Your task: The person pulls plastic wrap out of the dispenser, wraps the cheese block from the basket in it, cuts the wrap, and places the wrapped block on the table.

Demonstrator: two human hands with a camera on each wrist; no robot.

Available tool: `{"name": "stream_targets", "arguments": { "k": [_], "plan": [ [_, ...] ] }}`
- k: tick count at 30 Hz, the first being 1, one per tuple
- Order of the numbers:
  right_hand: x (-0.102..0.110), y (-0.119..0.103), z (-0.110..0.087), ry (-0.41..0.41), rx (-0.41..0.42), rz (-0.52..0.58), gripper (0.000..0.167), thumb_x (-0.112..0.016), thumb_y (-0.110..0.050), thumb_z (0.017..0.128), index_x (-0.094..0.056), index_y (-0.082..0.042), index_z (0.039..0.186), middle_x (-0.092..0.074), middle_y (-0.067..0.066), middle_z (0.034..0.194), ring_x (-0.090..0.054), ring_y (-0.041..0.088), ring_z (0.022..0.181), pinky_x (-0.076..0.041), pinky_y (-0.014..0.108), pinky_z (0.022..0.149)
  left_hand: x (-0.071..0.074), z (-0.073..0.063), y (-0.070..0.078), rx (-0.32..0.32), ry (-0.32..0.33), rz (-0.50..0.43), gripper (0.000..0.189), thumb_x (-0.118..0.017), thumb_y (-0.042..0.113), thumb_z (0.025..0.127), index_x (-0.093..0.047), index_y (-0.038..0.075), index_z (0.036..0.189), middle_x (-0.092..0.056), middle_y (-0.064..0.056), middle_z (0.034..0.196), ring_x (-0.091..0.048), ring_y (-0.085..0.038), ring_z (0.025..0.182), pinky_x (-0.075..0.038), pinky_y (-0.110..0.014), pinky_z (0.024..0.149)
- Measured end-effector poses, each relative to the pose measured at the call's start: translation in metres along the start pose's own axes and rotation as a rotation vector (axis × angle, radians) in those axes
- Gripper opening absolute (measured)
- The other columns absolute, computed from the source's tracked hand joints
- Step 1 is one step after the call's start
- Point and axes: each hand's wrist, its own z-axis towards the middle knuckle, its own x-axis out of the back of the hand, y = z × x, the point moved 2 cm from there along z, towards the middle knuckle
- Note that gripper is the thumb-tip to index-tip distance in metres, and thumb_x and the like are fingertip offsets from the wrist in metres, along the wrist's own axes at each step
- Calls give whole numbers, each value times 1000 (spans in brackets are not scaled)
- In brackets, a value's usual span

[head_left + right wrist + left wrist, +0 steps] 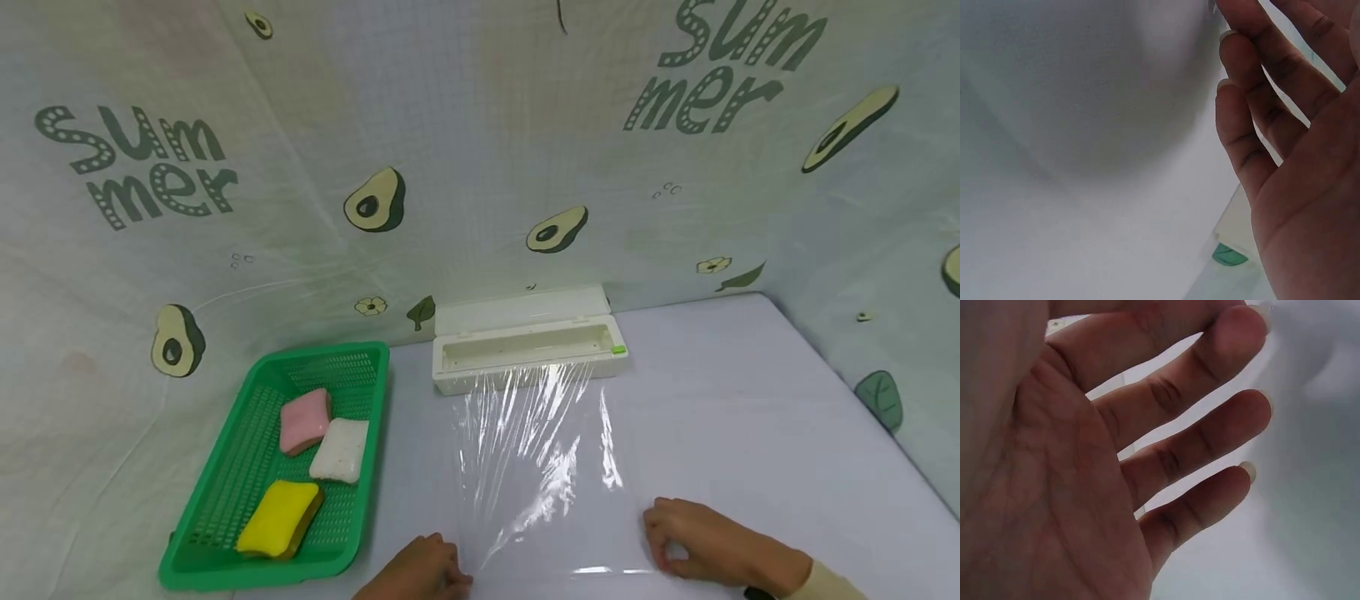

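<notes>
A sheet of clear cling film [540, 475] stretches over the white table, from a white dispenser box [525, 375] at the back toward the front edge. My left hand [423, 571] pinches its near left corner, thumb and forefinger together. At the near right corner, my right hand [697, 542] pinches the film in the same way. The left wrist view shows the left hand's other fingers [1210, 437] loosely bent and spread, the pinch itself mostly out of frame. Similar loosely bent fingers [1241, 119] show in the right wrist view.
Left of the film stands a green basket [262, 575] holding a pink sponge [303, 421], a white sponge [339, 450] and a yellow sponge [277, 517]. The dispenser's lid [521, 308] is raised against the avocado-print cloth [465, 125]. A small green slider [618, 349] sits at the box's right end.
</notes>
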Motion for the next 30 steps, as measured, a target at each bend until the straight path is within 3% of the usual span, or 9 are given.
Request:
{"name": "stream_targets", "arguments": {
  "k": [5,9,12,15,19,21,24,27,30],
  "plan": [
    [-4,1,1,77,68,-60,36,-92,-6,69,-66,-30,75,-57,-25,76,-40,-10,76,-33,6,67,10,-10,8,170,-13,-118,11,-77,19,96,-85,12,92,-63,14,79,-50,-1,75,-46,-25,67],
    [-5,2,3,92,82,-104,36,-93,-9,68,-66,-30,78,-55,-26,74,-39,-11,76,-33,9,67,19,-21,11,229,-10,-157,12,-77,15,95,-82,8,89,-62,10,80,-52,-4,76,-47,-27,68],
    [-5,2,4,84,87,-122,37,-94,-9,67,-65,-31,78,-54,-26,74,-39,-11,76,-33,10,67,29,-27,18,192,-26,-138,9,-76,16,97,-84,11,96,-64,13,82,-52,-3,77,-49,-25,70],
    [-5,3,4,95,109,-144,39,-95,-10,65,-65,-32,76,-55,-27,75,-39,-10,77,-31,9,68,47,-32,30,68,2,-94,13,-74,20,99,-84,15,108,-65,18,86,-52,1,80,-49,-22,72],
    [-7,3,4,106,138,-170,36,-96,-13,64,-67,-33,74,-55,-26,81,-43,-9,80,-31,8,70,83,-50,40,-177,216,22,18,-70,22,103,-79,19,119,-63,22,93,-52,0,89,-48,-23,77],
    [-7,2,3,104,136,-172,34,-96,-16,65,-69,-34,73,-54,-26,84,-44,-9,81,-31,9,71,105,-60,41,-210,340,90,18,-69,21,104,-76,22,121,-63,22,97,-52,-2,92,-50,-25,79],
    [-7,0,3,106,128,-182,32,-97,-20,65,-69,-35,72,-52,-26,88,-44,-8,83,-31,10,73,136,-68,30,-212,483,147,19,-71,14,102,-76,20,119,-65,18,99,-55,-4,94,-52,-29,80],
    [-8,-1,3,105,116,-180,32,-97,-21,62,-70,-35,71,-51,-26,89,-42,-8,83,-30,9,74,162,-68,5,-200,602,179,19,-72,4,98,-77,10,115,-71,9,99,-58,-6,90,-53,-30,75],
    [-8,-1,2,116,118,-181,35,-98,-18,59,-70,-35,70,-50,-25,88,-41,-8,82,-29,8,74,180,-67,-22,-132,652,176,18,-72,-1,97,-76,3,114,-71,1,100,-62,-13,90,-56,-36,77]
  ]
}}
